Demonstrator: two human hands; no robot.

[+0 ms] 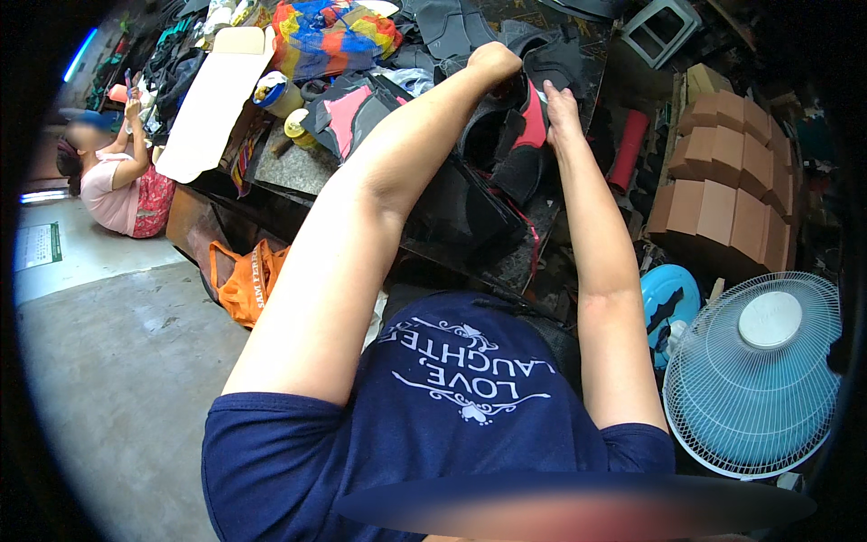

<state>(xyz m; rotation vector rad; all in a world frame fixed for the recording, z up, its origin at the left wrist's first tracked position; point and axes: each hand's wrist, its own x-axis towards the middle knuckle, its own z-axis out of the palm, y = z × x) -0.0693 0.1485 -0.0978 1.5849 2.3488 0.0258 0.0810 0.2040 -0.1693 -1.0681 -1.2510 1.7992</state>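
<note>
Pink and black piece of material [534,119] between the two hands, over a dark, crowded tabletop [452,246], straight out in front of the body and a little right of centre. Long side of the pink part running roughly away from the body, far end toward the left hand, right edge toward the right hand. Right hand [562,113] nearer, just beside that edge or touching it; too little detail to say which. Right fingers extended and loosely spread, thumb apart, not visibly closed around anything. Left hand [495,61] beyond the far end and slightly to the left, wrist bent, back of the hand uppermost, fingers curled down and out of sight. Cannot tell how tightly closed, or whether gripping the piece. Black material crowded close around, with no clear border to the piece.

Farther left, under the reach of the left forearm, a second pink and grey piece [348,119]. Past that, a yellow jar [300,131], a white tub [278,95] and a red, blue and yellow mesh bundle [327,41]. Beyond the hands, dark grey sheets [442,27]. To the right, a red roll [629,149], stacked brown blocks [722,185] and, nearer the body, a caged fan [754,388]. At far left, another person [116,185], seated low, arms raised.
</note>
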